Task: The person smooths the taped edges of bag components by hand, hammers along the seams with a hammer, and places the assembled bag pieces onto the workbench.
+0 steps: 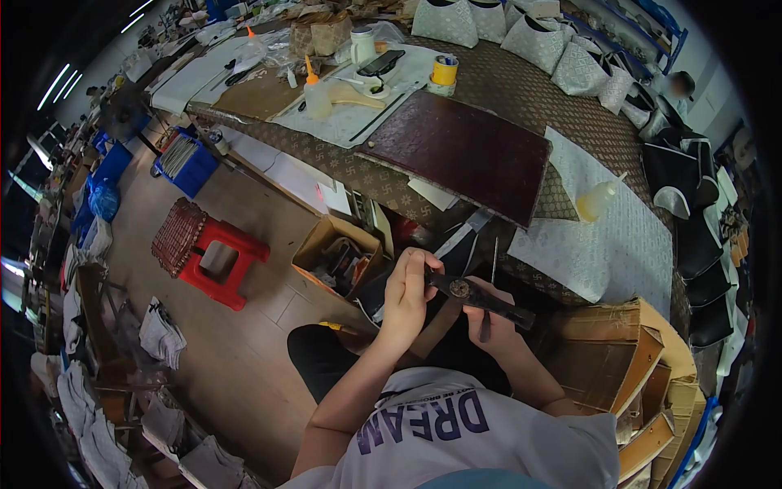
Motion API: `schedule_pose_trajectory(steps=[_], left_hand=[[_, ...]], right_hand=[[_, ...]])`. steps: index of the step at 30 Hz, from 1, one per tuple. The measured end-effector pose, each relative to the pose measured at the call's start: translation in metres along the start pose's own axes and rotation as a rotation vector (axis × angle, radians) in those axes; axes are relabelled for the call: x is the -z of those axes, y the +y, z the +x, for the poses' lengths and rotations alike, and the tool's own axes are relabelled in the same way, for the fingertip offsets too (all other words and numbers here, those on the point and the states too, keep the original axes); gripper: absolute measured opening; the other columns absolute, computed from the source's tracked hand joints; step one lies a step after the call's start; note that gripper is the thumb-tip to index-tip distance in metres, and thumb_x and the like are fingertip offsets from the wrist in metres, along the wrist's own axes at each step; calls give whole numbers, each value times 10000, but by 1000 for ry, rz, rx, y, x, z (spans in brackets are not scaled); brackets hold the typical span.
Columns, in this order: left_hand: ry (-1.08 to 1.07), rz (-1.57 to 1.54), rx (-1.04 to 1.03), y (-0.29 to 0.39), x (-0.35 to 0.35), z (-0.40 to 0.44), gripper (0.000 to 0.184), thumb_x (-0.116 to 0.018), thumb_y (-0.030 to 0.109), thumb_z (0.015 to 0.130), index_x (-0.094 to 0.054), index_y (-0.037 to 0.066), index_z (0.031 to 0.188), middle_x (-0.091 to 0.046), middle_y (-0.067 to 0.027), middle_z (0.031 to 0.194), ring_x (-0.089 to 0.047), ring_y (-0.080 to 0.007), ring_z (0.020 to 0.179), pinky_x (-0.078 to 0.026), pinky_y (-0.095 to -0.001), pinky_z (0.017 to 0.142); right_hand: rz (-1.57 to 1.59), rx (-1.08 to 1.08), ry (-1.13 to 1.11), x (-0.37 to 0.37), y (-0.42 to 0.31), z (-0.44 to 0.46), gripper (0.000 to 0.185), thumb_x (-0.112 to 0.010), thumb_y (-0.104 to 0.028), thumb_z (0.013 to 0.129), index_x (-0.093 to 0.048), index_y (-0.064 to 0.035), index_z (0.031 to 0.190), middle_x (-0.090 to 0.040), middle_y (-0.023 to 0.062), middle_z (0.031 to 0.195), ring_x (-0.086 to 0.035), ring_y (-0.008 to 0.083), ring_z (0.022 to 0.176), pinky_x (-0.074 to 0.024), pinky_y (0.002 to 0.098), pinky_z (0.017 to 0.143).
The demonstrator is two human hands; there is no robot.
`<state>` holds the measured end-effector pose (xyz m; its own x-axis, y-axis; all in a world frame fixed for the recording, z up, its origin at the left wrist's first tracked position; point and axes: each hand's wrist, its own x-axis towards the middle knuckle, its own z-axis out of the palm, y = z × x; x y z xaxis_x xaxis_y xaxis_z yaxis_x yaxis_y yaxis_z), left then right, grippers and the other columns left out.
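In front of my lap, my left hand (406, 292) is closed at one end of a long dark tool (513, 311) with a round brownish spot on it. Its exact kind is not clear. My right hand (494, 324) is closed just beyond that spot, under the dark tool. A thin metal rod (495, 259) sticks up from the right hand, and a dark end shows below; it looks like a spike with a handle. The right fingers are partly hidden by the dark tool. Ahead, a dark red board (460, 151) lies on the patterned table (521, 98).
A cardboard box of tools (340, 257) stands left of my knees, with a red stool (220, 257) farther left. Torn cardboard (595, 350) is close on my right. Glue bottles (318, 99) and a yellow tin (444, 72) stand on the table; silvery bags (533, 41) line its far side.
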<state>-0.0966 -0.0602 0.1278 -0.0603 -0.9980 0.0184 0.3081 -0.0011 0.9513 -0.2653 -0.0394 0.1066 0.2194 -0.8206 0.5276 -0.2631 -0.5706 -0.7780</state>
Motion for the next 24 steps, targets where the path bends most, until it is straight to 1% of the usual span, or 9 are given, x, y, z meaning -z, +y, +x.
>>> schedule_pose_trajectory(steps=[1, 3, 6, 9, 12, 16, 19, 22, 24], left_hand=[[-4, -45, -1, -1, 1, -1, 386, -338, 387, 1083, -555, 68, 1081, -548, -33, 866, -422, -62, 661, -344, -204, 593], [-17, -134, -8, -1, -1, -2, 399, -349, 395, 1079, -560, 59, 1117, -566, -43, 904, -424, -63, 683, -350, -210, 609], [-47, -172, -142, -2, -5, -7, 463, -354, 393, 1078, -534, 13, 1272, -598, -84, 1053, -451, -69, 744, -385, -224, 669], [-109, -301, -138, 1, -7, -8, 540, -370, 385, 1075, -434, -30, 1413, -576, -127, 1212, -475, -80, 804, -410, -240, 736], [-133, -258, -174, 1, -6, -9, 572, -383, 376, 1073, -366, -38, 1467, -552, -150, 1281, -487, -84, 819, -422, -247, 772], [-156, -280, -163, -4, -1, -7, 480, -406, 352, 1070, -449, -13, 1378, -561, -128, 1191, -494, -87, 819, -424, -244, 771], [-152, -403, -106, -8, 2, -6, 386, -422, 336, 1068, -512, 15, 1263, -571, -97, 1104, -490, -78, 791, -414, -224, 742], [-116, -433, -17, -2, 2, -5, 325, -439, 331, 1068, -564, 42, 1146, -599, -54, 999, -477, -55, 720, -394, -194, 667], [-88, -383, 57, -2, 10, -2, 314, -463, 336, 1060, -590, 50, 1085, -614, -34, 929, -489, -55, 691, -396, -197, 633]], right_hand=[[-4, -4, -27, 0, 0, -1, 303, -604, -198, 971, -623, 42, 1156, -677, 149, 1011, -664, 183, 809, -521, 274, 725], [-27, 1, 78, -9, 4, -5, 290, -594, -180, 975, -621, 42, 1158, -670, 152, 1052, -660, 190, 828, -520, 281, 738], [-63, 15, 147, -10, -2, -2, 262, -576, -145, 980, -618, 43, 1159, -661, 153, 1096, -656, 197, 845, -518, 288, 751], [-70, 31, 165, -8, -9, 3, 238, -561, -110, 984, -618, 43, 1156, -655, 148, 1117, -651, 195, 858, -513, 289, 758], [-13, 34, 168, -7, -6, 2, 228, -559, -99, 984, -618, 41, 1153, -652, 147, 1122, -647, 189, 851, -511, 287, 748], [24, 84, 165, -9, -4, 4, 220, -569, -119, 986, -625, 26, 1142, -676, 129, 1052, -641, 169, 797, -505, 277, 707], [82, -3, 122, -9, -6, 4, 224, -620, -122, 946, -640, -13, 1141, -683, 79, 897, -633, 176, 692, -503, 287, 634], [-150, 15, -94, 4, -8, 15, 315, -682, -140, 851, -658, -75, 1158, -627, 31, 749, -612, 191, 612, -482, 301, 558], [-392, 267, -124, 11, 2, 15, 396, -702, -175, 773, -671, -135, 1166, -577, 10, 712, -596, 195, 589, -456, 309, 516]])
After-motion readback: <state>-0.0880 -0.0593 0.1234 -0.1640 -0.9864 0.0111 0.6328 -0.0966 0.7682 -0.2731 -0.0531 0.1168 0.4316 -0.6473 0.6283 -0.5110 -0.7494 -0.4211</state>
